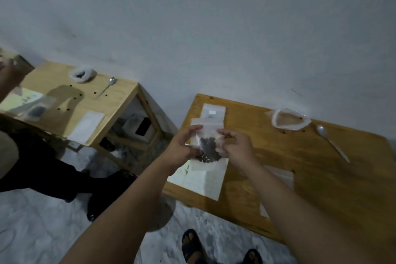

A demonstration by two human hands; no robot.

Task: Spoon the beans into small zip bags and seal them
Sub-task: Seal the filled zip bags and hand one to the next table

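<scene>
I hold a small clear zip bag [209, 135] above the near-left part of my wooden table [321, 178]. Dark beans [209, 149] fill its lower half. My left hand [182, 150] pinches the bag's left edge and my right hand [235, 144] pinches its right edge near the top. More flat zip bags [213, 111] lie on the table behind and under it. A metal spoon [331, 142] rests at the far right. Beside it stands an open plastic bag [288, 120] that looks almost empty, with a few loose beans around it.
To the left, a second wooden table [120, 100] carries another spoon [107, 87], a bean bag [82, 74], zip bags and scattered beans. Another person's arm [8, 79] and dark-clothed legs [53, 169] are there. My sandalled feet [192, 244] stand on a pale floor.
</scene>
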